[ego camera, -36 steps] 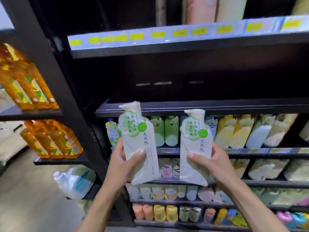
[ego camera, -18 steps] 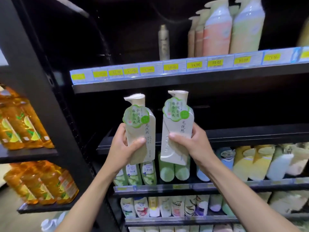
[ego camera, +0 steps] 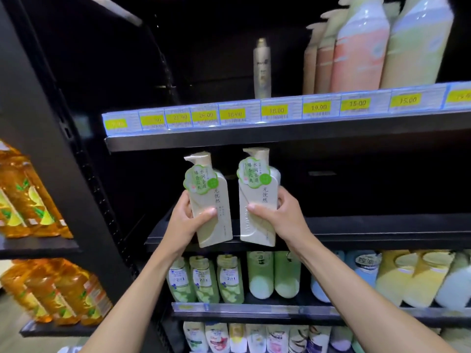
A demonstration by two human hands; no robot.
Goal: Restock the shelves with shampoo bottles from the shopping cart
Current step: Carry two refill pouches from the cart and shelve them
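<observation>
– Dark shop shelving fills our view; the middle shelf [ego camera: 382, 233], at frame centre, looks bare. What do we hold?
– Two pale shampoo bottles [ego camera: 257, 226]. Our left hand [ego camera: 187, 221] grips the left bottle [ego camera: 212, 197], fingers curled behind it, thumb pressed across the front; our right hand [ego camera: 279, 220] grips the right bottle [ego camera: 258, 192] likewise.
– What has changed?
– A second ago both were down before the stocked lower shelves [ego camera: 254, 308]. Now we have raised them, upright and side by side, with their bases at the bare shelf's front edge.
– And for restocking?
– We judge both are about to be set there. Neither rests on it yet; the cart is out of sight.
</observation>
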